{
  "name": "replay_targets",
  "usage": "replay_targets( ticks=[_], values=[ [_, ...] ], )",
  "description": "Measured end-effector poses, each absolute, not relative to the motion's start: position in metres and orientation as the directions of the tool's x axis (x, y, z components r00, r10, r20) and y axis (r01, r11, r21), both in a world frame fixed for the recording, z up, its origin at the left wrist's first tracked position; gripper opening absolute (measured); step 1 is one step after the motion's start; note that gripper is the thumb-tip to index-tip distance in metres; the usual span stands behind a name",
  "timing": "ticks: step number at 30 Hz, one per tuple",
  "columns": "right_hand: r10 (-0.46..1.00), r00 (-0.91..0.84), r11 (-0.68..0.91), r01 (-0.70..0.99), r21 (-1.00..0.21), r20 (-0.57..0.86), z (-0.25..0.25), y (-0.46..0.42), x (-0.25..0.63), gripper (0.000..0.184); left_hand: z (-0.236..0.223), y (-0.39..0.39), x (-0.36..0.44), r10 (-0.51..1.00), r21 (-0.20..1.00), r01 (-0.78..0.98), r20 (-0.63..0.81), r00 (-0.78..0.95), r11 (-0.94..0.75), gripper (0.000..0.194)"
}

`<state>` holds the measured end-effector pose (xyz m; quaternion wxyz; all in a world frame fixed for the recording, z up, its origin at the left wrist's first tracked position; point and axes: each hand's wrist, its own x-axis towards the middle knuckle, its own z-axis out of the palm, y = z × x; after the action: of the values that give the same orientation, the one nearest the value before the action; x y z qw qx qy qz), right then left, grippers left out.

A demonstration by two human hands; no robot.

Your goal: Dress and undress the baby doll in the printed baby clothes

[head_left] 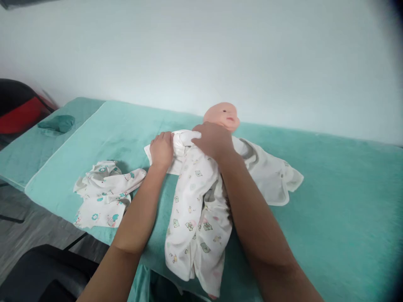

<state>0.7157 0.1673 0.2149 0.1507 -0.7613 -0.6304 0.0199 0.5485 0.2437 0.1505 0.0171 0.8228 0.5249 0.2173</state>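
A baby doll (222,115) lies on its back on a green-covered bed, its head toward the wall. White pants with a small animal print (195,201) cover its legs, which hang toward the near edge. Under its upper body a white baby shirt (270,172) is spread open, one side lying flat to the right. My left hand (162,149) is closed over the shirt's left sleeve. At the doll's chest and shoulder, just below the head, my right hand (215,140) grips white cloth near the top of that sleeve; its fingertips are partly hidden.
A crumpled white garment with teal print (105,195) lies left of my left forearm. The green bed (340,201) has a face hole (58,123) at its left end. A black chair (47,272) stands at the near left, with a red and black chair behind.
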Motion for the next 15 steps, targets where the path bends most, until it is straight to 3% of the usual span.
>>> replay_targets(
  ticks=[8, 15],
  values=[
    [0.917, 0.3, -0.196, 0.914, -0.356, 0.264, 0.215, 0.148, 0.745, 0.034, 0.143, 0.252, 0.538, 0.914, 0.332, 0.869, 0.302, 0.271, -0.367, 0.036],
    [0.896, 0.372, -0.264, 0.885, -0.384, 0.241, 0.222, 0.137, 0.766, 0.034, 0.138, 0.251, 0.53, 0.938, 0.277, 0.911, 0.25, 0.24, -0.306, 0.034]
  ],
)
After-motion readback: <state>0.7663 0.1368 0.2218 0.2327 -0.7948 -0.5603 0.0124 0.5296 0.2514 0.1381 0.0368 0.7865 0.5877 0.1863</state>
